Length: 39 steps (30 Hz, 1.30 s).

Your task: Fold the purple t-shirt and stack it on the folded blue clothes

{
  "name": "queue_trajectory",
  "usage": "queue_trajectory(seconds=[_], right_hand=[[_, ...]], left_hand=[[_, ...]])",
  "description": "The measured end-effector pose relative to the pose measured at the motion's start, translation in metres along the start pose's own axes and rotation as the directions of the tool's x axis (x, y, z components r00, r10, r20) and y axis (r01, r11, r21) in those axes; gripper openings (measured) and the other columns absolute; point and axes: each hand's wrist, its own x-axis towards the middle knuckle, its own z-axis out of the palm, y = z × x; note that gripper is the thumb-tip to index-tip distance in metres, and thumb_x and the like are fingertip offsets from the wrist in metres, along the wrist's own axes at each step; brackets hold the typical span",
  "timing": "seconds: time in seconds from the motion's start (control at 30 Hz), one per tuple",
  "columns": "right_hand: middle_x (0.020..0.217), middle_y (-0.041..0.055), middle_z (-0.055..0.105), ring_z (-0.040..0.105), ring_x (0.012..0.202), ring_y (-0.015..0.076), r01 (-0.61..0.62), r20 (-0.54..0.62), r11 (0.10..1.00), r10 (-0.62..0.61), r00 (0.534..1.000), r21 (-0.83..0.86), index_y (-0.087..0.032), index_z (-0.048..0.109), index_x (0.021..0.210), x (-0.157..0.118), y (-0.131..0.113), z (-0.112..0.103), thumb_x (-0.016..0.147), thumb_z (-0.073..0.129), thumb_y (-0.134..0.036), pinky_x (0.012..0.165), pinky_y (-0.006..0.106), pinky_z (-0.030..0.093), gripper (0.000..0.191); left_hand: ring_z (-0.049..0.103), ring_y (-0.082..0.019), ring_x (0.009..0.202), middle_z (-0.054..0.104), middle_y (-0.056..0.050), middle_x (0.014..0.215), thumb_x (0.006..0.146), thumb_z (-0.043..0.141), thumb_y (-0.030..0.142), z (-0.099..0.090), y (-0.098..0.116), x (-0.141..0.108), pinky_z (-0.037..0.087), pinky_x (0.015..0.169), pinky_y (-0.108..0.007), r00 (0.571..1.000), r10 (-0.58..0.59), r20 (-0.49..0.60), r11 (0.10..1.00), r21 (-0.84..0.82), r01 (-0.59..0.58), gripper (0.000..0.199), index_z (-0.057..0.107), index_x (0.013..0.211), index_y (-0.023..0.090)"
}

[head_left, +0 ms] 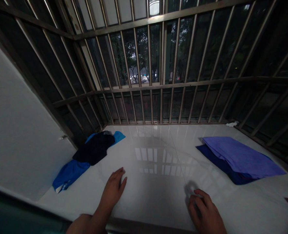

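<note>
My left hand [114,187] is over the white glossy ledge, left of the middle, its thumb apart from the fingers and nothing in it. To its upper left lies a heap of clothes: a black garment [95,148] on top of a blue one [72,172], with a lighter blue end showing behind. My right hand [203,208] hovers at the lower right, fingers curved and apart, holding nothing. Beyond it, at the right, a folded purple cloth [238,154] rests over a dark blue cloth [221,167]. Neither hand touches any cloth.
Metal window bars [160,86] stand along the back and both sides of the ledge [156,191]. A white wall [19,130] rises at the left. A small white crumpled item [232,124] lies in the back right corner. Dark thin items sit at the right edge.
</note>
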Motion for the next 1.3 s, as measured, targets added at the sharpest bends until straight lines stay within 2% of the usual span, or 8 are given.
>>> queue_trajectory(seconds=[0.67,1.0,1.3], right_hand=[[0.128,0.0138,0.070,0.076,0.083,0.0205,-0.033,0.015,0.998,0.032,0.999,0.052,-0.028,0.080,0.103,-0.0036,0.0009,0.0004,0.113,0.048,-0.061,0.079,0.038,0.067,0.047],[0.125,0.0138,0.072,0.077,0.084,0.0209,-0.017,-0.013,0.999,0.018,1.000,0.030,-0.026,0.080,0.095,-0.0043,0.0014,0.0015,0.114,0.048,-0.057,0.079,0.038,0.066,0.048],[0.124,0.0137,0.072,0.077,0.081,0.0208,-0.025,-0.004,0.999,0.025,1.000,0.034,-0.026,0.080,0.097,0.0000,-0.0006,-0.0029,0.114,0.046,-0.059,0.078,0.037,0.066,0.050]], left_hand=[[0.073,-0.030,0.134,0.076,-0.011,0.145,0.108,0.059,0.039,-0.0031,0.0028,0.0017,0.059,0.119,-0.058,1.000,-0.007,0.016,1.000,0.006,0.007,0.032,0.074,0.132,0.024],[0.073,-0.031,0.134,0.077,-0.011,0.144,0.107,0.060,0.039,-0.0023,0.0035,0.0014,0.057,0.120,-0.059,1.000,-0.023,0.009,1.000,-0.015,0.023,0.032,0.074,0.132,0.025],[0.075,-0.031,0.132,0.078,-0.010,0.141,0.106,0.062,0.037,-0.0037,0.0041,0.0028,0.061,0.116,-0.056,1.000,0.004,-0.021,1.000,-0.011,-0.004,0.029,0.076,0.128,0.026]])
